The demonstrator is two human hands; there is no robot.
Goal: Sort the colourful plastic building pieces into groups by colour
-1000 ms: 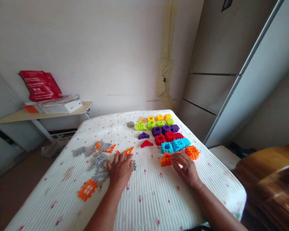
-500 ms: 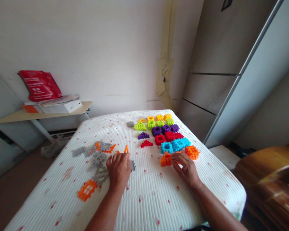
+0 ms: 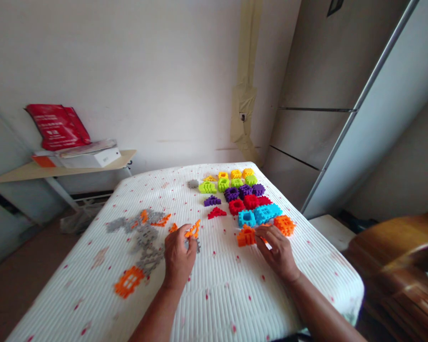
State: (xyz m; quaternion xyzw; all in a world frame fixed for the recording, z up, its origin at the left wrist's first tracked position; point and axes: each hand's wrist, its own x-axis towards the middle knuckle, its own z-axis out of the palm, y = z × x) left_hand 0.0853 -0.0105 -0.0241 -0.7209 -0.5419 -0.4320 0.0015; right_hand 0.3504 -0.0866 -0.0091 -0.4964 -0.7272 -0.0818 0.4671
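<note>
My left hand [image 3: 179, 251] pinches an orange triangular piece [image 3: 193, 230] between thumb and fingers, over a grey piece [image 3: 199, 245]. My right hand [image 3: 276, 249] is closed on an orange piece [image 3: 267, 243], mostly covered by the fingers. It touches or lies beside an orange block [image 3: 246, 236]. Another orange block [image 3: 284, 225] sits just beyond my right hand. To the left lie a heap of grey pieces [image 3: 147, 237] and an orange window piece [image 3: 129, 281].
Rows of yellow [image 3: 236, 174], green [image 3: 223, 185], purple [image 3: 231, 194], red [image 3: 237, 206] and blue blocks [image 3: 247, 218] stand on the white cover [image 3: 214, 294]. A side table [image 3: 24, 172] holds red bags [image 3: 59, 127] and a white box [image 3: 92, 156].
My left hand has turned and shifted slightly right, lifting the orange triangular piece in its fingers. My right hand has barely moved.
</note>
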